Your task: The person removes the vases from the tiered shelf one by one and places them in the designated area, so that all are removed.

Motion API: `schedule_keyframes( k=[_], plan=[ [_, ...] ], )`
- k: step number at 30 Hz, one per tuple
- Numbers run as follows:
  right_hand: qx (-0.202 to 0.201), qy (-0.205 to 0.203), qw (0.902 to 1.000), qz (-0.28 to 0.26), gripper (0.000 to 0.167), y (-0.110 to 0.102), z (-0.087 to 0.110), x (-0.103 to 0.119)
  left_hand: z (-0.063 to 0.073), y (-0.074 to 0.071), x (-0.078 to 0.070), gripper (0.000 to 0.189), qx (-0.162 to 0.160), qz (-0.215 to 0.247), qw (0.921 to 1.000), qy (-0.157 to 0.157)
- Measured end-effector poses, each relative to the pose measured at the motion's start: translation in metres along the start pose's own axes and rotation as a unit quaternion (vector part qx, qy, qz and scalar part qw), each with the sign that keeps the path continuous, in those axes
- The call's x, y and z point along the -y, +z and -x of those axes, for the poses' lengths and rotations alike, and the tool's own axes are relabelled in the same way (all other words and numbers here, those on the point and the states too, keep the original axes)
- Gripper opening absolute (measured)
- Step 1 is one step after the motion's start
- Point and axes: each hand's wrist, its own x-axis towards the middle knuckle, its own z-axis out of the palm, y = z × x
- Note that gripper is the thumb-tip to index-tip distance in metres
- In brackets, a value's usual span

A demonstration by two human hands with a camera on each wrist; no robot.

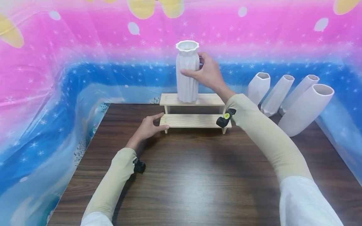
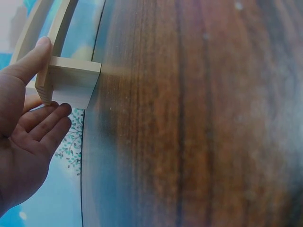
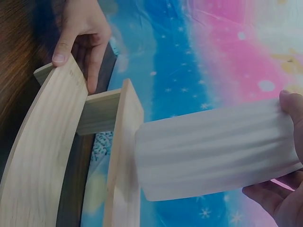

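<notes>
A white vase (image 1: pixel 188 83) with a scalloped rim and ribbed sides stands upright at the top step of a two-step wooden stand (image 1: pixel 195 120). My right hand (image 1: pixel 209 70) grips it round the upper body, thumb across the front and fingers behind. In the right wrist view the vase (image 3: pixel 213 151) has its base right at the upper board. My left hand (image 1: pixel 147 128) holds the left end of the lower board between thumb and fingers. The left wrist view shows that thumb (image 2: pixel 35 59) on the board's edge, fingers curled below it.
Several other white vases stand at the table's right: a faceted one (image 1: pixel 259 88), two slim ones and a wide smooth one (image 1: pixel 306 110). The dark wood table (image 1: pixel 181 175) reaches back to a pink and blue patterned cloth (image 1: pixel 113 78).
</notes>
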Motion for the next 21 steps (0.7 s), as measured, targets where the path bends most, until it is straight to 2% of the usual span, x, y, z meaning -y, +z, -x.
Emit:
schedule_keyframes(
  k=[9, 21],
  plan=[
    [-0.015, 0.002, 0.9997, -0.019, 0.092, -0.019, 0.018, -0.002, 0.001, 0.0, -0.001, 0.081, 0.003, 0.006, 1.0, -0.001],
    [-0.035, 0.007, 0.9994, -0.004, 0.094, -0.05, 0.047, -0.009, 0.002, -0.001, -0.003, 0.081, 0.006, 0.0, 1.0, -0.005]
  ],
)
